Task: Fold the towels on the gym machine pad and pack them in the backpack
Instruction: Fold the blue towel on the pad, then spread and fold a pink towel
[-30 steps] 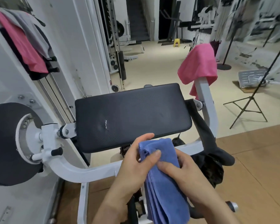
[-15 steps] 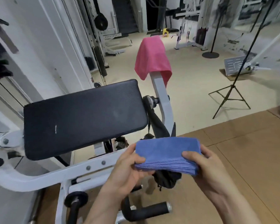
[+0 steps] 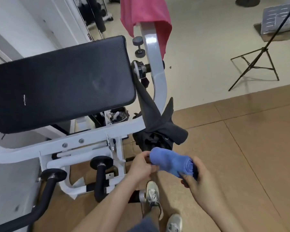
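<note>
Packing looks like the step here: both hands hold the blue towel (image 3: 170,162) just below the dark backpack (image 3: 157,139) hanging off the machine frame (image 3: 157,77). Left hand (image 3: 141,166) pinches one end, right hand (image 3: 195,177) fingers curl round the other. It's bunched into a thick roll (soft, squashy). Next I'd guess: find the bag's opening and push it in. Pink towel (image 3: 145,15) waits on the post, pad (image 3: 60,81) bare.

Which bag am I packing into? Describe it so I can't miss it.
Find the black pad on the white machine frame. At its right end, a dark backpack hangs by its strap from the frame. It is the only bag, just above the blue towel.
</note>
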